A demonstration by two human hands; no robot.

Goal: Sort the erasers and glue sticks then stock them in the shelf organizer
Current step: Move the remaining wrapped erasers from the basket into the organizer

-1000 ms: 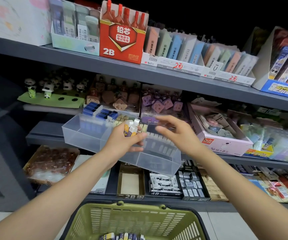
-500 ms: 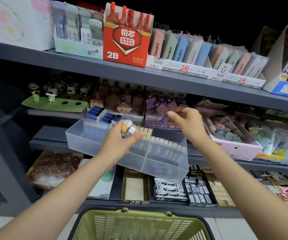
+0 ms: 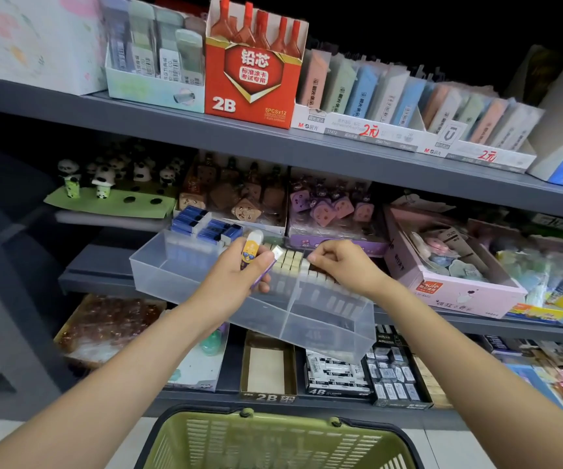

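**Glue sticks in the left hand, eraser rows under the right**

Head view: the left hand (image 3: 229, 282) grips two glue sticks (image 3: 252, 252), fingers curled round them, one with a yellow-and-purple label and a white cap, the other purple with its white end poking toward the right. Their long axes run up and away from the palm, tilted toward the back of the clear shelf organizer (image 3: 205, 292), which juts out from the middle shelf. The hand sits right above the divider between the organizer's left compartment, which looks bare in front, and the one filled with pale erasers (image 3: 290, 262) standing in rows. Blue erasers (image 3: 205, 225) are packed along the back left. The right hand (image 3: 344, 265) is curled with its fingertips down on the far rows of pale erasers; whether it pinches one I cannot tell. The left hand is plainly nearer the open compartment, just to its left and below. Below, a green basket (image 3: 273, 441) waits at the bottom edge. The eraser rows and the right hand crowd the right side.
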